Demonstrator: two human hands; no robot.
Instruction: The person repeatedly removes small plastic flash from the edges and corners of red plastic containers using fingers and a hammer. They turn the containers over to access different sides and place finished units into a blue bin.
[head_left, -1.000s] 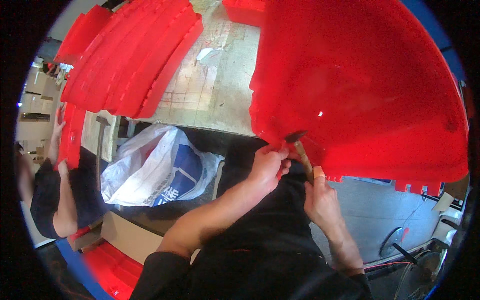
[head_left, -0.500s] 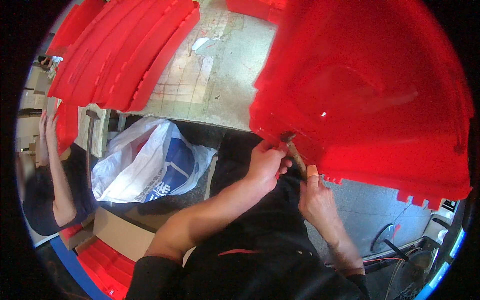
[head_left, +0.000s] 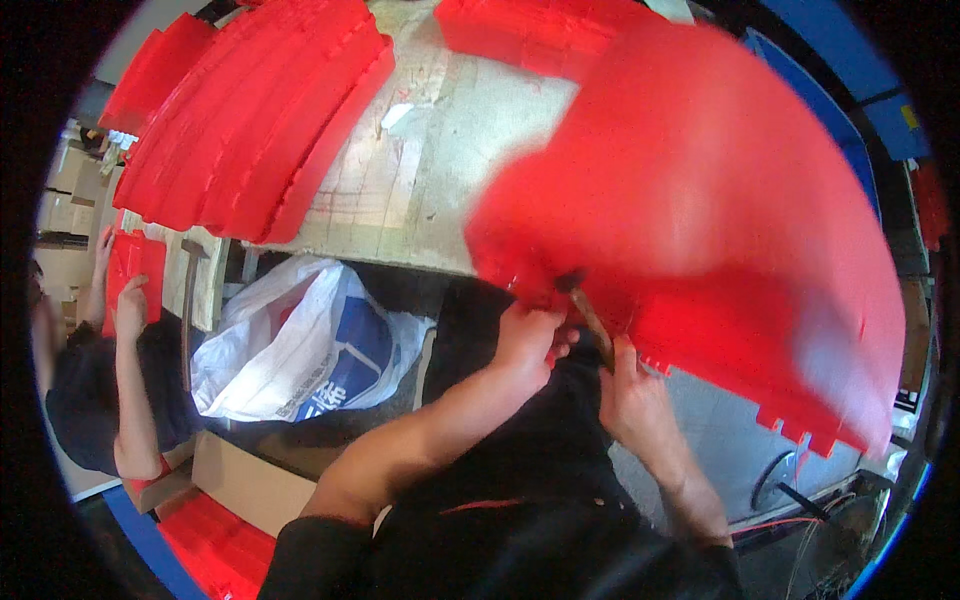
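Note:
A large curved red plastic panel [head_left: 700,170], blurred by motion, rises tilted in front of me on the right. My left hand [head_left: 530,335] is closed on its near left corner, with some fingers hidden behind the edge. In my right hand [head_left: 640,405] is a wooden-handled tool [head_left: 592,325] with a small dark head, whose exact kind I cannot make out. That head lies at the panel's near corner, close beside my left fingers; whether it touches the plastic is unclear.
Nested red panels [head_left: 260,120] stand on the worktable [head_left: 450,150], with another red piece [head_left: 530,35] behind. Below its edge sits a white and blue plastic sack [head_left: 310,350]. At left, a co-worker's hand [head_left: 130,305] holds a red part. A cardboard box [head_left: 245,470] stands lower left.
The red panel has swung and tilted, its top edge dropping into view. My hands keep their holds nearly in place. The co-worker's hands have shifted on a red part.

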